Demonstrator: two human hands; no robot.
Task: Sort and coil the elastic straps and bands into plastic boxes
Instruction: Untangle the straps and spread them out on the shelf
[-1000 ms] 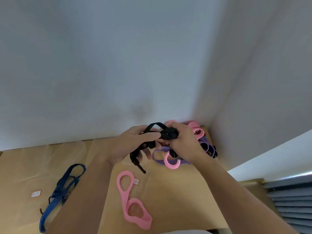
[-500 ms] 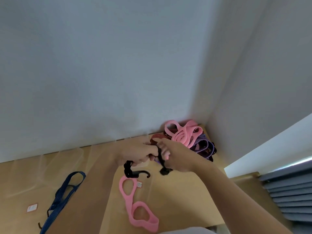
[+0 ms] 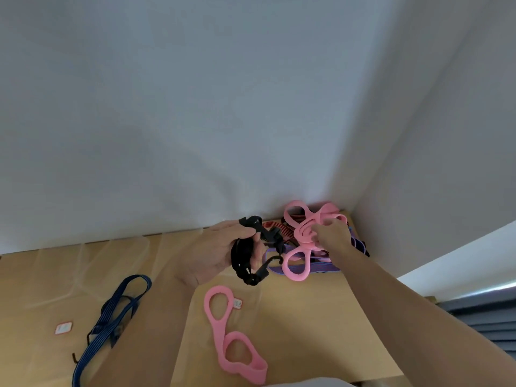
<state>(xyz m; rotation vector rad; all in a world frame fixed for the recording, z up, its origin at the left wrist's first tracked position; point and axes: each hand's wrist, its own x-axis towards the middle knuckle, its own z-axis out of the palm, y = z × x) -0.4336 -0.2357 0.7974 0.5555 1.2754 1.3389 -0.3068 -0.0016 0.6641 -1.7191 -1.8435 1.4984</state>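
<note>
While black strap [image 3: 242, 261] is held coiled in L hand [image 3: 215, 252], 1-o'clock pink pile [image 3: 303, 228] is pinched by R hand [image 3: 331, 234]; nothing seen boxed.

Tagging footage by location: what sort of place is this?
Likely a plain indoor room: a wooden table pushed into a corner of bare white walls, with grey slats, maybe a blind, at the right.
</note>
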